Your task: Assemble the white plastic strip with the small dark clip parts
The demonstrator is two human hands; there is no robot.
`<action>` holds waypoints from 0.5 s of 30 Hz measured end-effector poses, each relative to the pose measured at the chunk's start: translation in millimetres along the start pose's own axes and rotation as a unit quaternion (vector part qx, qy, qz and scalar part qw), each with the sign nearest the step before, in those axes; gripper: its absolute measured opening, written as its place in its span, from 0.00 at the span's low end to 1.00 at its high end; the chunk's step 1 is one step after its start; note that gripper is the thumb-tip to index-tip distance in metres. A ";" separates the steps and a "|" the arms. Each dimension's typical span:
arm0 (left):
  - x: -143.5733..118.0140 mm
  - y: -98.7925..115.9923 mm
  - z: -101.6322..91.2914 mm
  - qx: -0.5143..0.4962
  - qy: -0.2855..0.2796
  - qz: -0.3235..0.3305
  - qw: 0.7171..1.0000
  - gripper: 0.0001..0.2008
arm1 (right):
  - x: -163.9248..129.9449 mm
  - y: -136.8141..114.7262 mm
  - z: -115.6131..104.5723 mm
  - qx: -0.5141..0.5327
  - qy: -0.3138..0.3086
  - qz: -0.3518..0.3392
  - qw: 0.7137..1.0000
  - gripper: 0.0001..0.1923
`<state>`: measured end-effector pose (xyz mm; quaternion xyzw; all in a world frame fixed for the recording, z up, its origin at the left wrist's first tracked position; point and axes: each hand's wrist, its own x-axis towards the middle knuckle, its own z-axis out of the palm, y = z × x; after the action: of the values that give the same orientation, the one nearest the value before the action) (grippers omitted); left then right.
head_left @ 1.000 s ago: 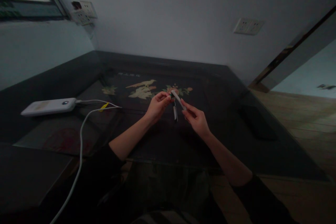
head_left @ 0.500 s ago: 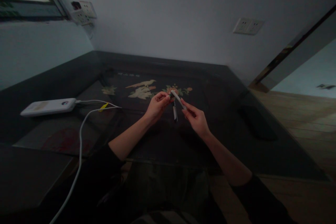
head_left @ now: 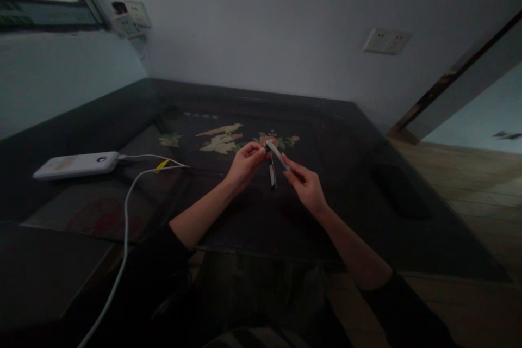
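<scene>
My left hand point(head_left: 246, 163) is closed, its fingertips pinching a small dark greenish piece point(head_left: 266, 147) that is too small to name. A pale, slim, slightly curved strip point(head_left: 277, 153) is pinched between the thumb and fingers of my right hand point(head_left: 306, 188). The strip's far end meets the small piece at my left fingertips. Just below them shows a narrow black-and-white item point(head_left: 273, 175); whether it lies on the table or hangs from the held things I cannot tell.
A white power bank point(head_left: 77, 165) lies on the dark table point(head_left: 326, 136) at left. Its white cable point(head_left: 126, 217), with a yellow tag point(head_left: 162, 166), runs toward me. On the right rests a dark flat object point(head_left: 399, 190). Sockets point(head_left: 387, 41) are on the wall behind.
Both hands keep nearly the same pose and hold the same things. The view has shifted very slightly.
</scene>
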<state>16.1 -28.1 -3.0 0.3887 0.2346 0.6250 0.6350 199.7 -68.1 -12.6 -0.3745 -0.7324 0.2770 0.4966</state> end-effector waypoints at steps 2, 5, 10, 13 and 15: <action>0.1 0.3 0.3 0.000 -0.001 0.001 1.000 0.21 | -0.9 -1.2 0.7 0.009 -0.007 0.008 1.000 0.21; 0.2 0.4 0.3 0.006 0.002 0.003 1.000 0.20 | -2.3 -2.6 1.8 0.022 -0.016 0.041 0.999 0.21; 0.0 0.0 -0.3 -0.002 -0.004 0.009 1.000 0.20 | -2.3 -2.8 3.2 0.073 -0.026 0.089 0.993 0.24; -0.2 -0.6 -1.2 -0.006 -0.009 0.011 1.000 0.20 | -1.0 -2.4 2.7 0.074 -0.010 0.100 0.992 0.24; -0.1 -1.2 -2.0 -0.006 -0.011 0.009 1.000 0.20 | -0.2 -1.7 1.8 0.063 -0.002 0.106 0.992 0.24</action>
<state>15.2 -27.7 -5.1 0.3933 0.2204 0.6279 0.6344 197.6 -69.4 -12.0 -0.4172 -0.6707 0.3743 0.4859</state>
